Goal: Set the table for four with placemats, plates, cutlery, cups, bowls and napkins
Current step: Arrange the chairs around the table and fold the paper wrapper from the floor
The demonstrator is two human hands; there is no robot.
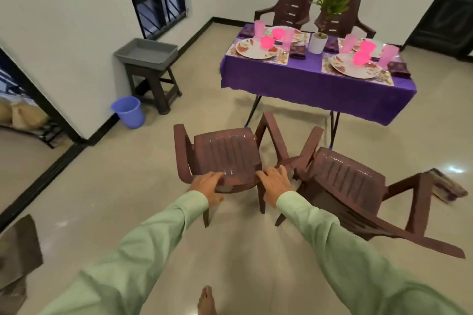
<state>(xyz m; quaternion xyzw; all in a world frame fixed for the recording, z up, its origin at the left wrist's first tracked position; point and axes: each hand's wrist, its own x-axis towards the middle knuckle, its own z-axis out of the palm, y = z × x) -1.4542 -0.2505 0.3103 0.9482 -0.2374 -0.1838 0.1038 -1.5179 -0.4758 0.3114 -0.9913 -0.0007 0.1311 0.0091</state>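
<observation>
Head view, looking down across a glossy tiled floor. Both forearms, in pale green sleeves, run out of the bottom edge, and one bare foot [206, 300] is cut off there. The left hand [207, 184] grips the top rail of the near chair [225, 153], fingers over the rail and thumb beneath. The right hand [275, 184] lies on the rail's right corner with fingers fairly straight; whether they curl round it cannot be told. The hands are apart, one at each end of the rail. A second chair [345, 181] of the same ribbed brown moulded plastic stands just beside it, tilted.

Further off stands the table [317, 84], draped in a purple cloth that hides all but its thin dark legs. It carries four floral placemats [280, 60], each with a round patterned plate [256, 50], a translucent pink bowl [267, 41] on the plate, a tall pink cup [259, 28] and a dark folded napkin [298, 51]. The cutlery [280, 53] is small and blurred, hard to make out. A white plant pot [318, 42] stands mid-table; its foliage partly hides one far chair [345, 15]
</observation>
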